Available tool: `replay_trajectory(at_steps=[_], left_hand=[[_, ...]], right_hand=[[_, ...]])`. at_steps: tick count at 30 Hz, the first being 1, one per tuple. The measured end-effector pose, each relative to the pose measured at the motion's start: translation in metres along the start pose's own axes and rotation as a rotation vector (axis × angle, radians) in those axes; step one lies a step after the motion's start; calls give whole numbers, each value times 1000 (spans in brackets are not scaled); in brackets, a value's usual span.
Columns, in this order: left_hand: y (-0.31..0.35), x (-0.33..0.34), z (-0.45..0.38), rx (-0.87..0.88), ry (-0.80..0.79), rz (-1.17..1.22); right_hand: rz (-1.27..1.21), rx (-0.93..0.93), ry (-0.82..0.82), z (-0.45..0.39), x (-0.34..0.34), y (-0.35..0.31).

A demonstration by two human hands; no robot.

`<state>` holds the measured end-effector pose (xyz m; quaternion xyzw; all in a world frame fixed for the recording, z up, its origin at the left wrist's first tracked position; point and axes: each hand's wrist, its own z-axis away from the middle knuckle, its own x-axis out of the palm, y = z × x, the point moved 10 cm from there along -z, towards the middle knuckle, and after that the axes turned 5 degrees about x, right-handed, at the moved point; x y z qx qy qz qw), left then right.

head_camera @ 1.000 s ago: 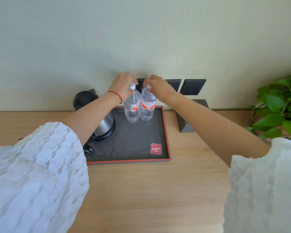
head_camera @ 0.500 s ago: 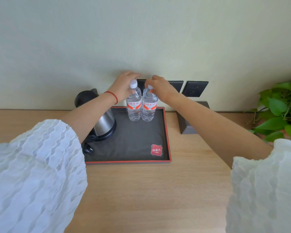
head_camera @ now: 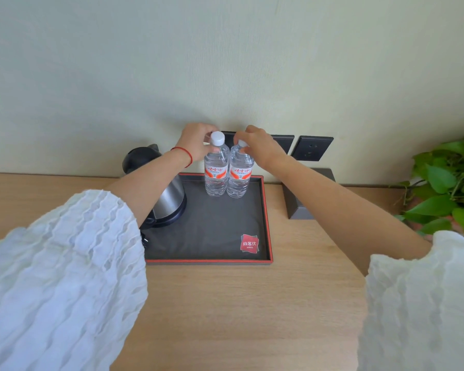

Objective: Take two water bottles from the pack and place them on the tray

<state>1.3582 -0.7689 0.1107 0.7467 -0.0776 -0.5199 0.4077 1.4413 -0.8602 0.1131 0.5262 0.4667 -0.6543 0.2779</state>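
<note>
Two clear water bottles with red-and-white labels stand upright and touching at the far edge of the dark tray (head_camera: 265, 223), which has a red rim. My left hand (head_camera: 194, 141) pinches the neck of the left bottle (head_camera: 215, 172), just below its exposed white cap. My right hand (head_camera: 257, 147) grips the cap of the right bottle (head_camera: 239, 175) with its fingertips. The bottle pack is not in view.
A steel and black electric kettle (head_camera: 169, 199) stands on the tray's left part, partly behind my left forearm. A dark grey box (head_camera: 298, 207) sits right of the tray, wall sockets (head_camera: 315, 148) behind it. A leafy green plant (head_camera: 450, 183) fills the right edge.
Both bottles shifted slightly toward the tray's far edge and now stand straight. My left hand slid off the top of its cap, which now shows.
</note>
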Motion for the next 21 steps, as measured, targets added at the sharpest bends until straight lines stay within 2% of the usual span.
replay_trajectory(at_steps=[4,9,11,14,19,21], left_hand=[[-4,0,-2,-44,-12,35],[-5,0,7,-79,51,34],[-11,1,11,-157,81,134],[-30,-2,25,-331,185,416],[-32,-12,51,-436,208,535],[-27,-24,54,-464,200,612]], right_hand=[[74,-20,23,3,0,-3],[70,-1,4,1,0,-5],[79,4,-6,3,0,-7],[15,59,22,10,-2,-6],[-117,144,105,34,-23,-5],[-160,184,189,40,-47,-4]])
